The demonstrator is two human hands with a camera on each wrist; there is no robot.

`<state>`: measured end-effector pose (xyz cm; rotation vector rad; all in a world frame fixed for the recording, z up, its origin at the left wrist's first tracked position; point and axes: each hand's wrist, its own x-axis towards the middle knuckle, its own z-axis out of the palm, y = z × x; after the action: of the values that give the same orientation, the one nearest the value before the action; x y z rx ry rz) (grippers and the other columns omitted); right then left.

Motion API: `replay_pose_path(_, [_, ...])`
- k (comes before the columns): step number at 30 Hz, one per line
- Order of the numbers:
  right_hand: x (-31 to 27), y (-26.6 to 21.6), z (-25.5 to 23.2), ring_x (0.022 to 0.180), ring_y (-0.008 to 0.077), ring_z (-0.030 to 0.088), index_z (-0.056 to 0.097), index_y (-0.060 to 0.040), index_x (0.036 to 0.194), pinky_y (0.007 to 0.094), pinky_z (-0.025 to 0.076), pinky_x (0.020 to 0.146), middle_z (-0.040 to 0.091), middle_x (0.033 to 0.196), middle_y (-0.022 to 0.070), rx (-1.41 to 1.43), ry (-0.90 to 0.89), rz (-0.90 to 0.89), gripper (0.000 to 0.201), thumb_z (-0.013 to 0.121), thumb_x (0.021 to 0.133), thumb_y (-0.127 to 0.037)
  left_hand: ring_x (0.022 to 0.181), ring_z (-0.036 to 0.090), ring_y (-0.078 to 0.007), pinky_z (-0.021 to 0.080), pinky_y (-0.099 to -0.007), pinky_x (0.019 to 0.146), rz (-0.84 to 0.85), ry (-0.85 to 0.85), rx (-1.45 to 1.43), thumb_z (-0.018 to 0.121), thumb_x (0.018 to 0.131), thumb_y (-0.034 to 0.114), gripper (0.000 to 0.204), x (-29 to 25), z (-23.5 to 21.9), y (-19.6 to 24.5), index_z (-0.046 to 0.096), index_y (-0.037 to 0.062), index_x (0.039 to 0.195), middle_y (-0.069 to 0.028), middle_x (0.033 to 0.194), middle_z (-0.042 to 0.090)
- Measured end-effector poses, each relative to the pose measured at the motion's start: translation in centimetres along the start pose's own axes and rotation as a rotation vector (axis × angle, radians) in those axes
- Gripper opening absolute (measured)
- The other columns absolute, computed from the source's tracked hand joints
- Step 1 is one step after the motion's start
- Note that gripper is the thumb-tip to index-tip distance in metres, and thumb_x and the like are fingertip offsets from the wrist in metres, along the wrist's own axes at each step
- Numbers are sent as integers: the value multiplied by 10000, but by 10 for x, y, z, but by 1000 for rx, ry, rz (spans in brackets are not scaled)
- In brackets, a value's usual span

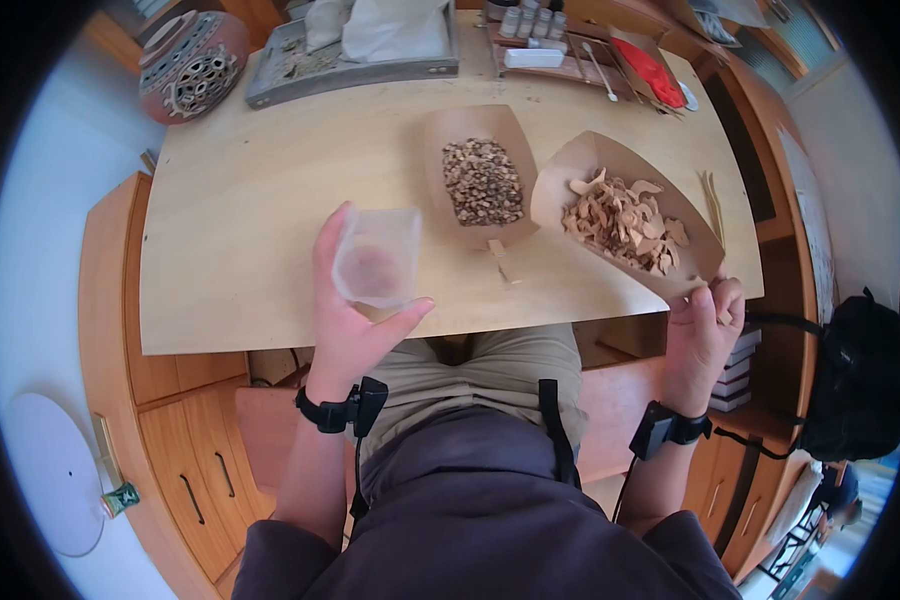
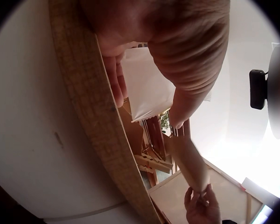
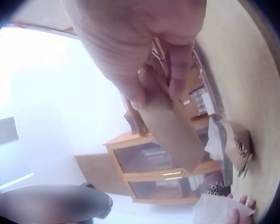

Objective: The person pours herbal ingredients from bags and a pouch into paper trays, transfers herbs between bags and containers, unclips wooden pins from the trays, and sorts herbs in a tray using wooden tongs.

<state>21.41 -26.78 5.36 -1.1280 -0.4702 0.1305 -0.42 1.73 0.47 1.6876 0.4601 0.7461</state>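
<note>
My left hand holds a translucent white bag low over the table's front edge, the thumb on its near side. In the left wrist view, the bag lies between thumb and fingers. Pinched at its near right corner by my right hand is a brown paper tray of dried tan slices, tilted. The right wrist view shows that tray's underside beyond the thumb and fingers. Between the hands, a second paper tray with small brown pieces rests on the table.
A grey wooden tray with white bags and a patterned pot stand at the back left. Small jars, a white spoon and a red packet lie at the back right. Thin sticks lie along the right side.
</note>
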Motion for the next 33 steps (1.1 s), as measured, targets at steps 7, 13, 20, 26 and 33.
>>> replay_pose_path(7, [-3,-3,41,1244,235,586,387,-134,776,355,473,1002,643,1307,215,40,-124,61,507,892,772,-95,1298,509,-219,460,-386,1068,75,-66,107,912,663,91,1127,4,-2,3,254,76,1578,-104,1494,415])
replay_pose_path(13, [-1,0,56,1216,212,628,430,-136,753,338,500,1006,640,1331,251,-70,-221,51,467,872,734,13,1353,462,-228,429,-385,1102,26,-82,81,909,633,68,1116,6,-2,14,298,83,1567,-113,1491,408])
replay_pose_path(20, [7,-5,45,1183,227,651,440,-134,782,358,503,1017,660,1305,236,-125,-297,11,461,875,738,12,1353,450,-219,436,-384,1087,-8,-95,11,911,636,70,1122,7,-2,13,299,114,1576,-82,1482,387])
replay_pose_path(26, [10,-10,52,1201,244,641,508,-92,1040,380,501,1047,651,1319,220,-108,-343,5,542,931,701,-75,1335,457,-219,444,-371,1066,135,-132,81,922,630,97,1117,8,-5,6,317,117,1569,-76,1475,381])
replay_pose_path(33, [4,-1,53,1347,268,512,384,-26,1479,400,435,1124,502,1467,154,-212,-307,-17,1078,976,642,-361,1350,439,-203,417,-364,1100,78,-142,26,910,625,61,1099,7,-4,5,330,116,1557,-64,1443,401])
